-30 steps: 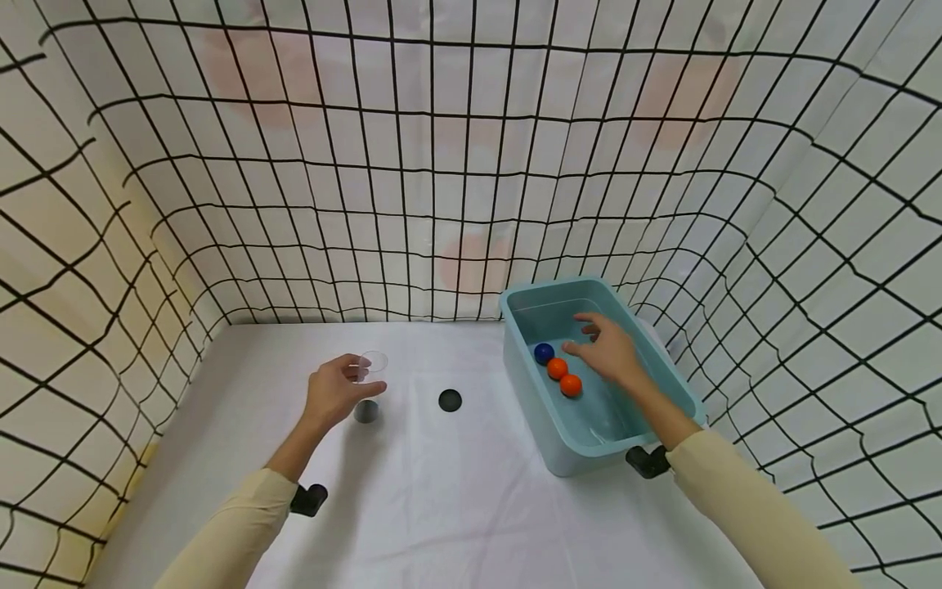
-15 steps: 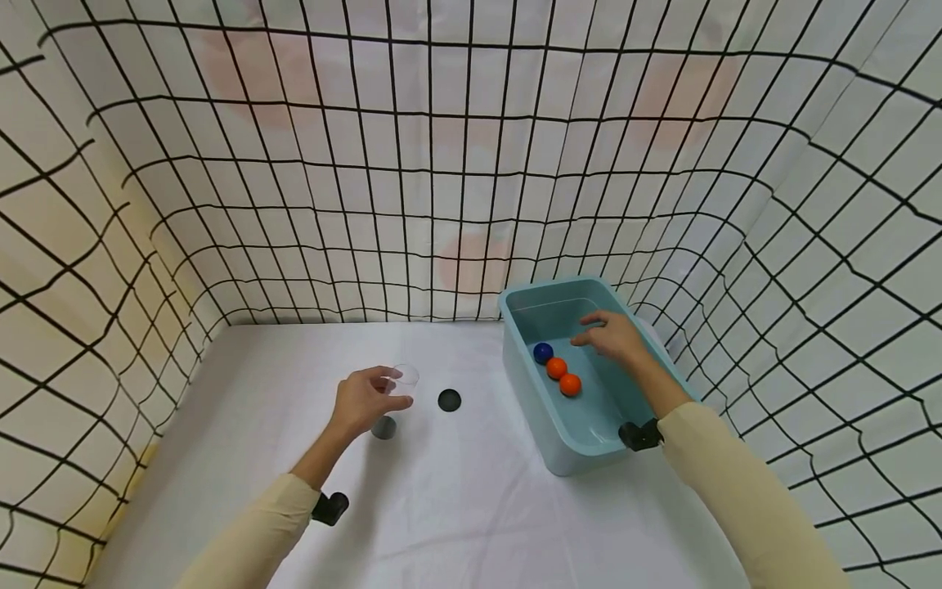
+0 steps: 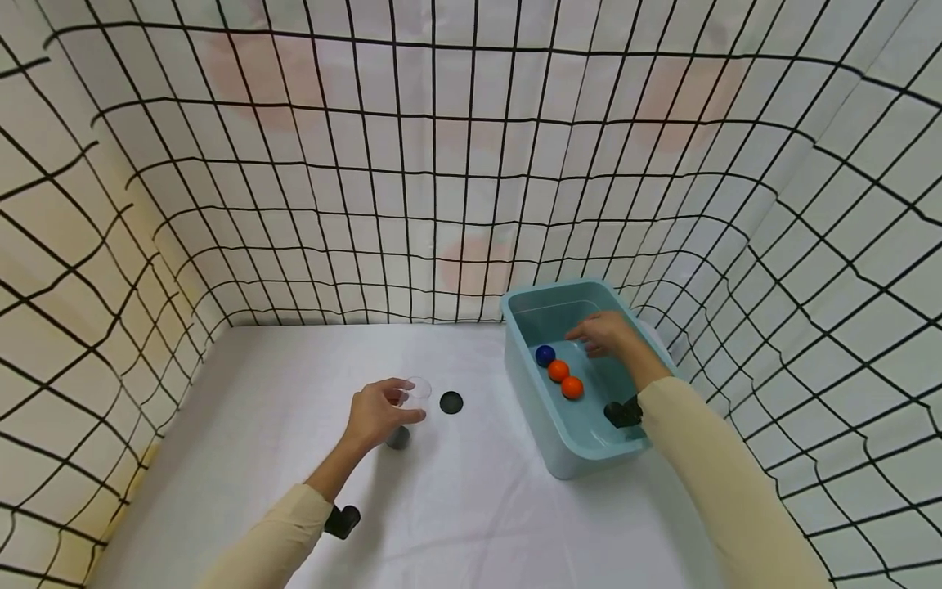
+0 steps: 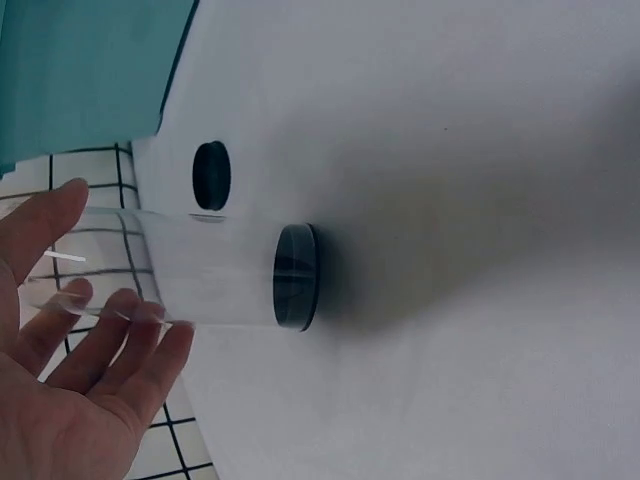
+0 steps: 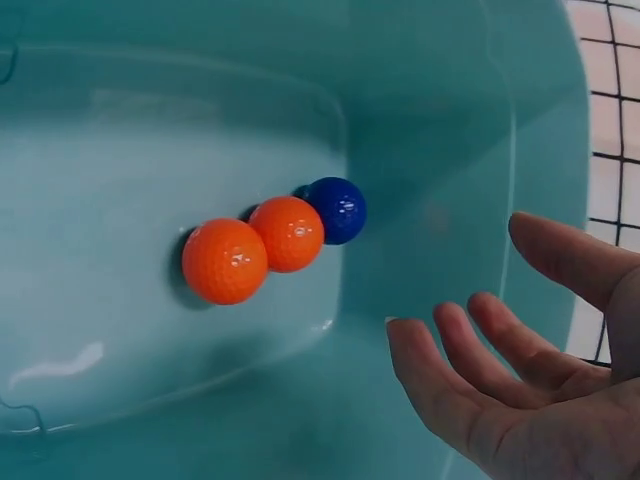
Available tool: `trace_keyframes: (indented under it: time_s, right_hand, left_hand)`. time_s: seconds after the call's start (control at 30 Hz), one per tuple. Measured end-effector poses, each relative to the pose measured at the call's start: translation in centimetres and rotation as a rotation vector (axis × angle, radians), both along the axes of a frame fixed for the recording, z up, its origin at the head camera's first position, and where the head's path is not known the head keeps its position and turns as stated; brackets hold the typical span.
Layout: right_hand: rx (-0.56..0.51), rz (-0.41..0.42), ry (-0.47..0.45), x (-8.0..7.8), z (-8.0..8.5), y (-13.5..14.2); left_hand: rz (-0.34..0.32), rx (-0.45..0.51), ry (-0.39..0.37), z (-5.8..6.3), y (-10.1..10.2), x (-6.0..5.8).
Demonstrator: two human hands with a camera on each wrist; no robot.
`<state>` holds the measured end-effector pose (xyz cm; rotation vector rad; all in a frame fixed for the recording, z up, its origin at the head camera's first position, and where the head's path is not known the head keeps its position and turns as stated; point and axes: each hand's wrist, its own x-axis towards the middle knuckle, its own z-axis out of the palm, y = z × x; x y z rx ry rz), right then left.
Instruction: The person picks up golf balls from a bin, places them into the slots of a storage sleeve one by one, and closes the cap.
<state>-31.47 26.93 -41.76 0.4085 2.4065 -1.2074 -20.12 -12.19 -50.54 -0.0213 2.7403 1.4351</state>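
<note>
Nearest me, two pale sleeves (image 3: pixel 724 483) reach in, a small black camera (image 3: pixel 342 521) strapped at each wrist. The left hand (image 3: pixel 375 413) curls its thumb and fingers round the upper part of a clear tube (image 4: pixel 215 270) with a dark base (image 4: pixel 297 277); I can't tell whether that base touches the counter. Just beyond lies a round black cap (image 3: pixel 451 402), between the tube and a light blue plastic tub (image 3: pixel 531 409). The tub's high wall stands between the tube and three golf balls on its floor: two orange balls (image 3: pixel 565 379) and a dark blue ball (image 3: pixel 545 355), set in a slanting row. Over the tub, the right hand (image 3: pixel 603 334) has its fingers spread and loosely bent, holding nothing, apart from the balls.

White cloth covers the counter (image 3: pixel 471 507), faintly creased. Beyond it, black netting (image 3: pixel 432 173) rises at the back and both sides, with pale drapery (image 3: pixel 412 192) behind, marked by blurred pinkish patches.
</note>
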Motion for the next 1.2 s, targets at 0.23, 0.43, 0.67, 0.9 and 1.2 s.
trace_keyframes:
  time_s: [0.23,0.43,0.67,0.9,1.2]
  right_hand:
    - [0.009,-0.034,-0.084,-1.0,-1.1,0.0]
    - [0.058,-0.027,-0.175,-1.7,-2.7,0.6]
    - [0.068,-0.021,-0.261,-1.6,-4.5,0.9]
    - [-0.002,-0.083,-0.307,-1.5,-6.0,1.1]
    - [0.012,-0.075,-0.325,-1.6,-6.9,1.2]
  left_hand:
    - [-0.003,0.000,-0.002,-0.2,-0.1,0.1]
    - [-0.025,-0.002,-0.013,0.1,-0.1,0.1]
    - [-0.023,0.008,-0.030,0.2,-0.1,0.0]
    - [-0.022,0.014,-0.044,-0.1,0.0,-0.1]
    - [-0.017,0.002,-0.036,-0.5,0.0,-0.4]
